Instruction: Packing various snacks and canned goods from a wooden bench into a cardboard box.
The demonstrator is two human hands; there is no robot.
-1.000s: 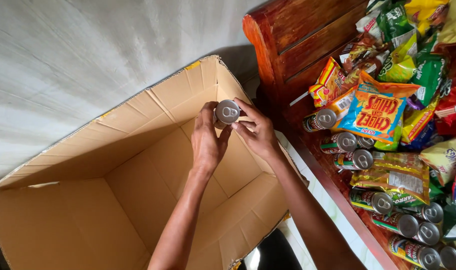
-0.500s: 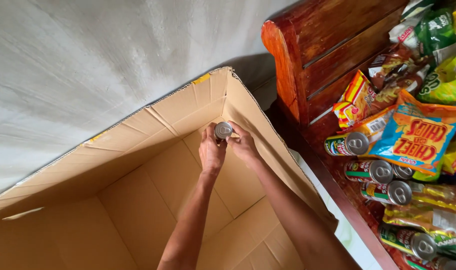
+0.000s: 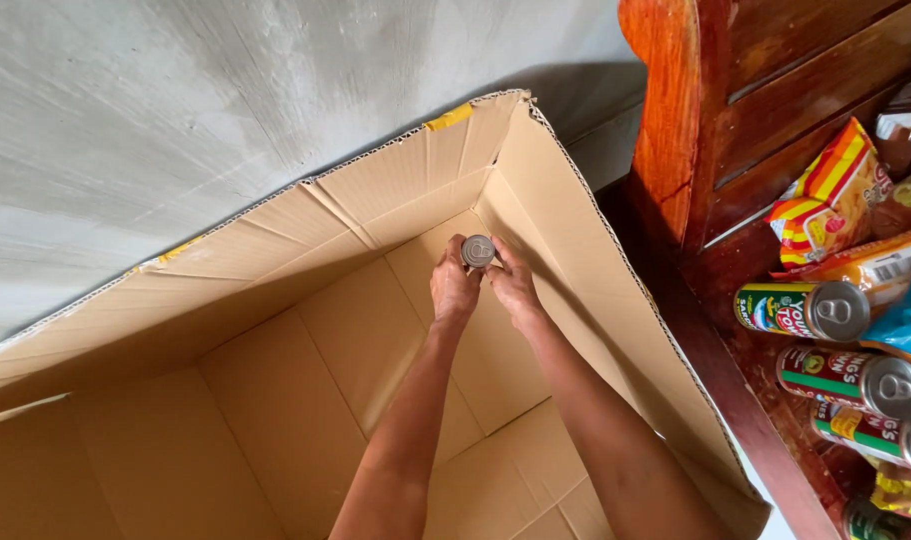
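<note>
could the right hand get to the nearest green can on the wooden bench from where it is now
Probably not at once: the right hand is deep in the cardboard box, sharing a small can with the left hand. The box wall stands between it and the green can.

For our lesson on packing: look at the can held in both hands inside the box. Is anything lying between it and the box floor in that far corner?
Nothing visible. The can is held by the left hand and right hand above the far corner of the box, and the cardboard floor that shows around them is bare.
</note>
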